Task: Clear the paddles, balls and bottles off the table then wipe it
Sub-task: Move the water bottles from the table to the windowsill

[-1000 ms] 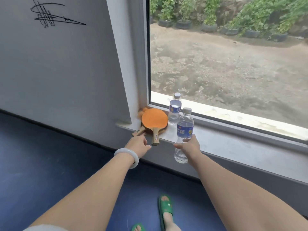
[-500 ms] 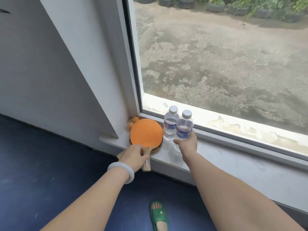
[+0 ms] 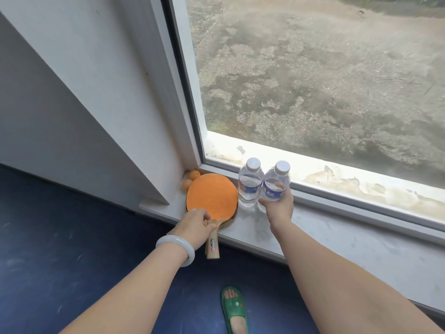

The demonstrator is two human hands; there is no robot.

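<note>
At the windowsill, held bottle now touches standing bottle.

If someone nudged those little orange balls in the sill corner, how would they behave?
The orange balls are round and smooth, so they would probably roll at a nudge. They look like table-tennis balls, so likely very light. The paddle and the window frame seem to pen them in; lifting the paddle may set them rolling.

light: soft daylight through window | glare: outer ledge (blown white) | edges: wide-angle bend
</note>
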